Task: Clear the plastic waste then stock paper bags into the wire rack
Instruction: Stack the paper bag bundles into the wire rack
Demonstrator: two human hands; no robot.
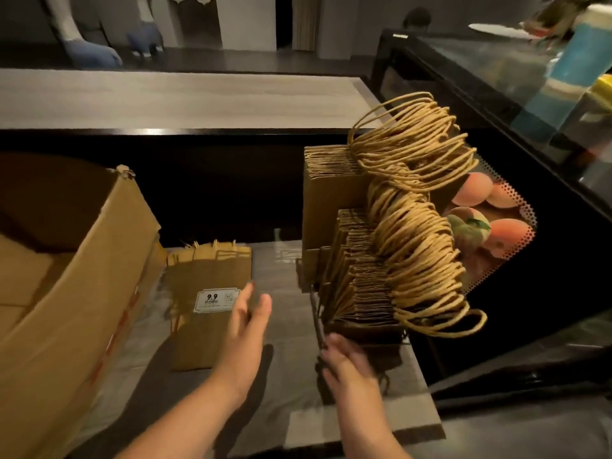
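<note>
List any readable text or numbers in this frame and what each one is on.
"9.9": white label on the paper bag lying flat on the counter.
Smaller print under the number, and a small square mark beside it on the same label: too small to read.
Red markings on the side of the cardboard box: blurred, unreadable.

A wire rack [314, 313] stands on the right part of the desk [284, 266], packed with upright brown paper bags [361, 286] whose twine handles [414, 226] fan out to the right. The right hand [347, 362] touches the rack's near end, fingers loosely bent; whether it grips anything is unclear through blur. The left hand [246, 323] hovers open, fingers straight, over the near right edge of a flat paper bag [205, 309] bearing a "9.9" label [215, 300]. A large cardboard box [66, 276] sits at the left. Beside the rack, a dark panel shows pictured peaches [486, 213].
</note>
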